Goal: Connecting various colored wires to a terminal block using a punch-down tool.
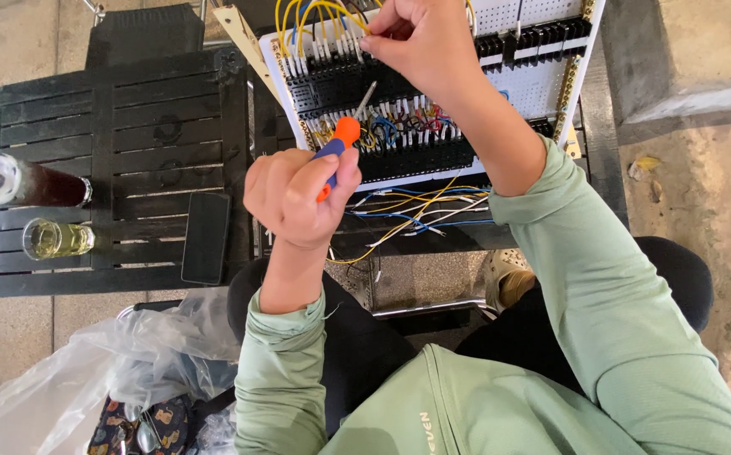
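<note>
Screwdriver (pixel 338 150), orange-and-blue handle, gripped in left hand (pixel 298 198), its metal tip touching terminal blocks on the wiring board (pixel 534 84). Right hand (pixel 424 42) above the board's upper terminals, fingers pinched on yellow wires (pixel 298 13). Left of the board: black slatted table (pixel 121 126), dark phone (pixel 205 238), two glasses (pixel 54 238).

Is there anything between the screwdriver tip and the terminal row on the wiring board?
Nothing visible. The left hand holds the screwdriver with its tip already at the terminal row. The right hand pinches yellow wires higher up, off the tool's line.
</note>
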